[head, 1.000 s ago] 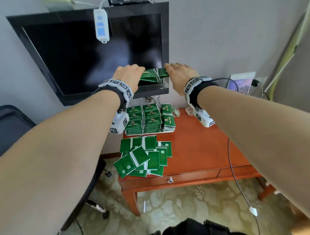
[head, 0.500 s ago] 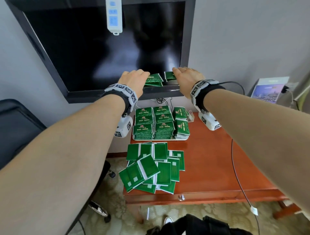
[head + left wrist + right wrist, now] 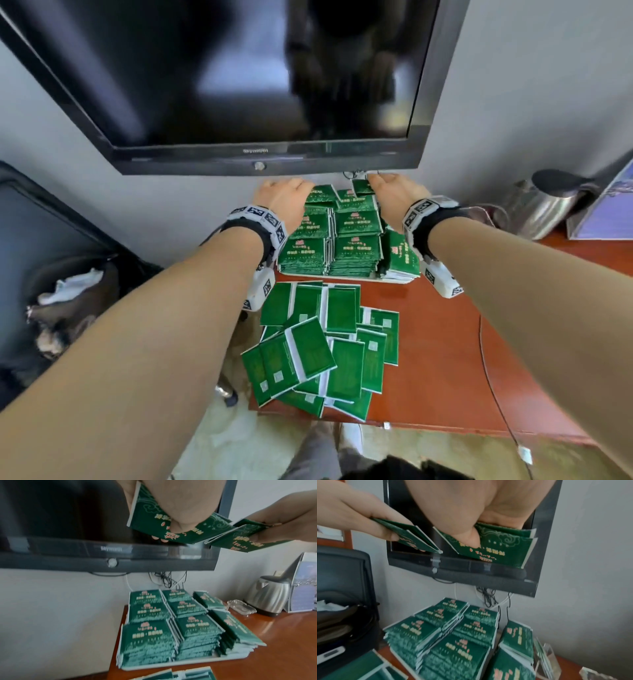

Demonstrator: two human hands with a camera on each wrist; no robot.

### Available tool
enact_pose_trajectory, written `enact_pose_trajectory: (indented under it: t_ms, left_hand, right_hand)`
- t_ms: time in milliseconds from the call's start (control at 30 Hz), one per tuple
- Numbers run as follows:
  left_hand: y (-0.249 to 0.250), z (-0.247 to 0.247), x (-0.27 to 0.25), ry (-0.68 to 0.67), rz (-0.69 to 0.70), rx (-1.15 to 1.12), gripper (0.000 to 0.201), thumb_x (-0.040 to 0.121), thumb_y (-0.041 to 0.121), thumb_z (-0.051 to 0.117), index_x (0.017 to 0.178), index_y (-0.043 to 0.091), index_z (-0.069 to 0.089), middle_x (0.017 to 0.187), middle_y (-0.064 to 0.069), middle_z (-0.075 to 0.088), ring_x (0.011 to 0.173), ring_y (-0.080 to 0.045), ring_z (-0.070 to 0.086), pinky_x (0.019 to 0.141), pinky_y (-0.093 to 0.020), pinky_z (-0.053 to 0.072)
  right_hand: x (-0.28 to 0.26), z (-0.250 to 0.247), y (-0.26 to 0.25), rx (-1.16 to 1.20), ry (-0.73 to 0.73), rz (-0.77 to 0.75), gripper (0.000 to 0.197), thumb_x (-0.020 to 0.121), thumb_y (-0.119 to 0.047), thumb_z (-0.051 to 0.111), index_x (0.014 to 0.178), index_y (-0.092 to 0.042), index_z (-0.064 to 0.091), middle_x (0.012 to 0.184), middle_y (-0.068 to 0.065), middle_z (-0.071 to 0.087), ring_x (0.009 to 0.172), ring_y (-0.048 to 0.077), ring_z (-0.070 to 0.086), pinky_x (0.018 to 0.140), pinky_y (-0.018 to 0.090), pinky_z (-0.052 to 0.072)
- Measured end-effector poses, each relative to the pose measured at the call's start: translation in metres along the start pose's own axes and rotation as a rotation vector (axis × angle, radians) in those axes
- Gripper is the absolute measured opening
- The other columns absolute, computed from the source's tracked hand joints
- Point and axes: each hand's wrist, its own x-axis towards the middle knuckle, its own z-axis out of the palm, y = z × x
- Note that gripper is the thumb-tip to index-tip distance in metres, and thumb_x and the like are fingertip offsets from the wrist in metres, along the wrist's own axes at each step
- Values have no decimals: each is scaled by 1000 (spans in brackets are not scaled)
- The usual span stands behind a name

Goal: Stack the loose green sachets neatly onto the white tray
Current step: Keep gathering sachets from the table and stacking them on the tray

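Observation:
My left hand point(image 3: 286, 198) pinches a small bundle of green sachets point(image 3: 320, 193) between thumb point(image 3: 173, 511) and fingers. My right hand point(image 3: 394, 193) grips a second bundle point(image 3: 361, 187), its thumb point(image 3: 471, 539) on top. Both hands hover side by side over the back of the white tray point(image 3: 342, 277), which carries several neat stacks of green sachets point(image 3: 356, 240). In the wrist views the held bundles point(image 3: 147, 520) point(image 3: 498, 545) hang well above the stacks point(image 3: 171, 623). A loose pile of sachets point(image 3: 325, 346) lies face down on the red-brown table point(image 3: 438, 342), in front of the tray.
A black wall television point(image 3: 239, 85) hangs just above and behind the hands. A steel kettle point(image 3: 541, 205) and a brochure stand point(image 3: 603, 212) sit at the table's back right, with a clear glass dish point(image 3: 240, 607) beside the tray. A dark chair point(image 3: 51, 257) stands to the left.
Both hands, each still holding its sachets, have come down from in front of the television screen to just above the tray's rear stacks. The head view has moved closer and tilted down.

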Motion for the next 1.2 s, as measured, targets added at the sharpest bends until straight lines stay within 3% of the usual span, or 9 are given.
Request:
enact_pose_trajectory:
  t_ms: [133, 233, 367, 467, 833, 1200]
  left_hand:
    - [-2, 54, 2, -95, 7, -53, 60, 95, 1, 50, 152, 16, 36, 146, -4, 51, 121, -24, 57, 106, -41, 40]
    - [-5, 93, 6, -163, 4, -100, 66, 93, -3, 49, 154, 15, 33, 154, -5, 44, 133, -24, 49, 113, -45, 37]
    - [-8, 133, 1, -250, 9, -137, 74, 90, -5, 50, 157, 15, 25, 163, -5, 27, 147, -23, 32, 120, -47, 26]
    - [-12, 157, -4, -295, 14, -156, 75, 91, -5, 47, 158, 15, 20, 166, -6, 18, 151, -22, 21, 122, -47, 20]
    - [-19, 201, 0, -287, 42, -138, 95, 82, -15, 50, 160, 22, 11, 167, -11, -7, 154, -27, 5, 123, -52, 13]
    - [-19, 223, 12, -286, 72, -115, 93, 92, 5, 52, 159, 27, -8, 166, -8, -18, 154, -24, -6, 123, -56, 5]
  right_hand:
    - [17, 50, -2, 42, -91, -19, 65, 88, 11, 43, 150, -4, 31, 143, 18, 48, 128, 37, 50, 103, 43, 42]
    - [28, 83, -2, 65, -145, -18, 66, 87, 12, 46, 150, -3, 32, 146, 18, 46, 132, 35, 46, 107, 43, 41]
    - [42, 124, -3, 71, -229, -36, 74, 88, 12, 45, 156, -5, 20, 160, 17, 25, 147, 34, 27, 120, 42, 27]
    - [48, 145, -9, 59, -286, -50, 78, 88, 13, 46, 157, -6, 15, 164, 16, 13, 151, 32, 16, 122, 41, 18]
    - [56, 191, -30, 5, -353, -45, 78, 90, 10, 37, 158, -5, 1, 165, 16, -7, 153, 31, 1, 125, 43, 7]
    - [67, 205, -24, 46, -330, 4, 86, 86, 12, 33, 158, -11, -7, 164, 14, -18, 151, 33, -14, 124, 47, -1]
